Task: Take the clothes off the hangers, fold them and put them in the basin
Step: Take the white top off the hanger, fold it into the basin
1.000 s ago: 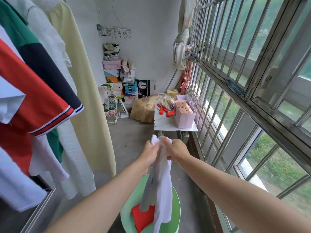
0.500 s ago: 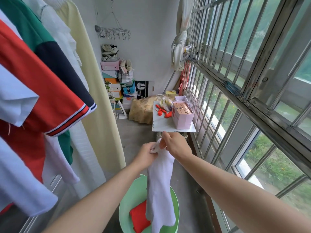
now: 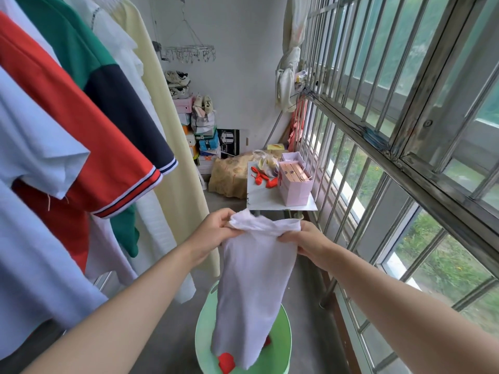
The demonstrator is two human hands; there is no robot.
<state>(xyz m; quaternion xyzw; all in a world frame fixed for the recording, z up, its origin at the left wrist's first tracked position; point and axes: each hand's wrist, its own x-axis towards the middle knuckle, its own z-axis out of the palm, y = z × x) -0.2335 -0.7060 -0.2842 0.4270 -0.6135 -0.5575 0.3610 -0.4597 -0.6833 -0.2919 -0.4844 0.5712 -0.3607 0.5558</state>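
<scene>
Narrow balcony w/ window bars [image 3: 348,85] on the right & shirts [image 3: 81,122] hanging on the left. Left hand [image 3: 214,229] & right hand [image 3: 306,242] each pinch a top corner of the white cloth [image 3: 251,279], fingers curled tight. It hangs down over the green basin [image 3: 204,327], w/ a red cloth [image 3: 226,361] inside.

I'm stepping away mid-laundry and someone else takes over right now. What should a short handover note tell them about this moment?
Left hand pinches one top corner of the white garment, right hand the other; it hangs spread between them above the green basin.
Done: a red piece lies in the basin.
Left: fold the white one, lay it in, then take down the shirts hanging on the left.
</scene>
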